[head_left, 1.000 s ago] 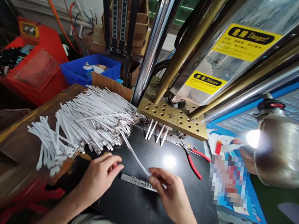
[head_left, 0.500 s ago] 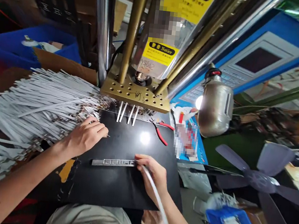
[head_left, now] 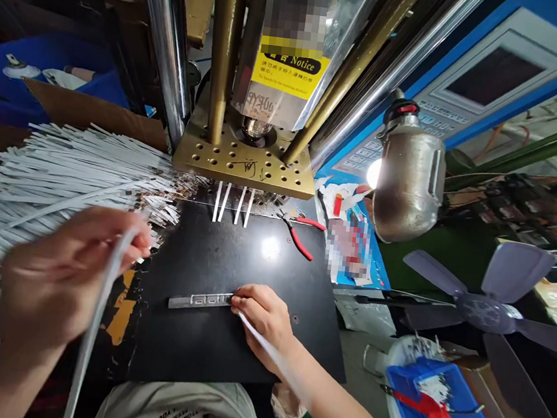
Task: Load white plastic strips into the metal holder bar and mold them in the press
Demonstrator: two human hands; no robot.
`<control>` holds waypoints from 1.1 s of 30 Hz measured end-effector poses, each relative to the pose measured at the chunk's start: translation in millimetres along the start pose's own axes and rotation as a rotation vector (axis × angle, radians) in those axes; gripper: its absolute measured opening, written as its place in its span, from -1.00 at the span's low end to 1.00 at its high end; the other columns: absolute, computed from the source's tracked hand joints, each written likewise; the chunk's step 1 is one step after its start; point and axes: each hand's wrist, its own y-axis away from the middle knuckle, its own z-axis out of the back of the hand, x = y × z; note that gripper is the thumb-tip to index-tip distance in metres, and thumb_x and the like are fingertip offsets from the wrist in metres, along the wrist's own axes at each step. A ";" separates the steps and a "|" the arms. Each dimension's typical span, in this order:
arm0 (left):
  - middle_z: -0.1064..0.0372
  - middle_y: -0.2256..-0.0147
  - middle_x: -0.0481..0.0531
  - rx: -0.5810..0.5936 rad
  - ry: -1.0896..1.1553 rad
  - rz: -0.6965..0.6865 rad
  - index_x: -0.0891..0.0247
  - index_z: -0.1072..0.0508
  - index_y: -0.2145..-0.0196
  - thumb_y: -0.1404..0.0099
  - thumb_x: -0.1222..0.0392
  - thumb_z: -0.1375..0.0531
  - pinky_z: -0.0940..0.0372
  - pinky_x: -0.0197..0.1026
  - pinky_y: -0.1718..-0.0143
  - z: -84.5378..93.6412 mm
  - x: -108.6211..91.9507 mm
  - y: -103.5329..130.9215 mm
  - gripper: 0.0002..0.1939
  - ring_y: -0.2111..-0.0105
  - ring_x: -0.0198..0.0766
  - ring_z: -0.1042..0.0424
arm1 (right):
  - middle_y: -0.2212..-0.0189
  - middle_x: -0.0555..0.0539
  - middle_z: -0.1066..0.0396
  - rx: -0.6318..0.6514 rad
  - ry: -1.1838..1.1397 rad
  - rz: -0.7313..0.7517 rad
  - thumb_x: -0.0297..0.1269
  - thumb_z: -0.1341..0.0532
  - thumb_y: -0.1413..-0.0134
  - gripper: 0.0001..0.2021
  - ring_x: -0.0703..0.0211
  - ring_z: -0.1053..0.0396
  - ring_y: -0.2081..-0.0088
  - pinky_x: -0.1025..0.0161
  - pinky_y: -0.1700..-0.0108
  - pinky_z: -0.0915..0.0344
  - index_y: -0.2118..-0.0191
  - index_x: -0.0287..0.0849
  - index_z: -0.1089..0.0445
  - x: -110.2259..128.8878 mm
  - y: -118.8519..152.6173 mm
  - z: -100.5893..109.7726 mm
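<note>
My left hand (head_left: 60, 271), blurred by motion, is raised at the left in front of the pile. Its fingers are pinched on a white flat cable (head_left: 94, 322) that hangs down toward the bottom edge. Low over the black table (head_left: 182, 346), my right hand (head_left: 266, 315) grips the end of another white flat cable (head_left: 267, 347), which trails back along the forearm. Those fingertips are at the right end of a slotted metal bar (head_left: 205, 300) lying on the table. The cable's tip is hidden by the fingers.
A large pile of white flat cables (head_left: 61, 171) with metal ends lies at the left. Several white strips (head_left: 240, 206) stick out under the press's brass plate (head_left: 243, 165). Red-handled pliers (head_left: 301, 240) lie right of them. A lamp (head_left: 407, 177) and a fan (head_left: 484, 323) stand at the right.
My left hand has moved left and toward me, and a white cable now shows in it. My right hand has shifted slightly left along the bar. The view has tilted a little.
</note>
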 end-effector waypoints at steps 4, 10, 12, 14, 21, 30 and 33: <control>-0.47 0.17 -0.01 0.346 -0.130 -0.272 0.18 -0.53 0.12 -0.32 0.45 -0.18 -0.48 -0.27 0.23 -18.4 33.4 47.6 -0.74 0.22 -0.28 -0.50 | 0.30 -0.10 -0.47 0.027 0.048 0.034 -0.44 -0.02 -0.34 -0.79 0.19 -0.38 0.32 0.24 0.25 -0.31 0.28 -0.14 -0.36 0.7 -7.7 -9.1; -0.46 0.16 0.10 0.535 -0.349 -0.398 0.31 -0.44 0.14 -0.37 0.47 -0.12 -0.36 -0.13 0.07 -30.9 48.7 76.0 -0.82 0.14 -0.21 -0.44 | 0.29 -0.10 -0.45 0.021 0.025 0.086 -0.43 -0.02 -0.36 -0.79 0.20 -0.34 0.33 0.24 0.26 -0.27 0.28 -0.17 -0.35 -1.9 -16.9 -18.4; -0.44 0.19 0.12 0.585 -0.418 -0.421 0.34 -0.42 0.15 -0.38 0.46 -0.09 -0.34 -0.11 0.10 -30.9 40.1 71.0 -0.84 0.18 -0.19 -0.43 | 0.29 -0.10 -0.45 0.017 0.014 0.098 -0.42 -0.02 -0.37 -0.80 0.20 -0.33 0.32 0.24 0.26 -0.27 0.27 -0.17 -0.35 -3.2 -17.2 -20.4; -0.44 0.23 0.14 0.628 -0.498 -0.473 0.38 -0.42 0.17 -0.39 0.45 -0.06 -0.34 -0.09 0.13 -31.1 31.0 65.5 -0.84 0.22 -0.17 -0.43 | 0.28 -0.11 -0.44 0.023 0.001 0.106 -0.42 -0.01 -0.37 -0.80 0.19 -0.33 0.32 0.24 0.26 -0.27 0.25 -0.17 -0.35 -4.8 -16.0 -22.5; -0.42 0.29 0.08 0.704 -0.571 -0.419 0.34 -0.40 0.25 -0.39 0.43 -0.03 -0.32 -0.08 0.19 -35.1 31.9 69.5 -0.84 0.28 -0.16 -0.41 | 0.24 -0.11 -0.43 0.256 -0.094 0.096 -0.56 -0.01 -0.28 -0.75 0.19 -0.38 0.25 0.28 0.21 -0.33 0.20 -0.17 -0.40 -10.0 -31.1 -2.5; -0.39 0.19 0.07 0.583 -0.741 -0.459 0.30 -0.38 0.04 -0.40 0.40 -0.10 -0.27 -0.09 0.13 -2.8 41.7 43.9 -0.80 0.17 -0.14 -0.37 | 0.18 -0.12 -0.46 0.458 0.303 -0.025 -0.35 -0.12 -0.32 -0.82 0.14 -0.46 0.18 0.30 0.16 -0.30 0.06 -0.20 -0.42 0.4 -156.8 -40.4; -0.37 0.21 0.13 0.506 -1.072 -0.511 0.32 -0.42 0.17 -0.36 0.44 -0.09 -0.26 -0.01 0.19 22.7 47.4 22.2 -0.84 0.20 -0.04 -0.36 | 0.17 -0.18 -0.48 0.444 0.411 -0.049 -0.31 -0.13 -0.31 -0.81 0.05 -0.47 0.20 0.24 0.20 -0.31 0.05 -0.26 -0.38 11.1 -185.4 -69.3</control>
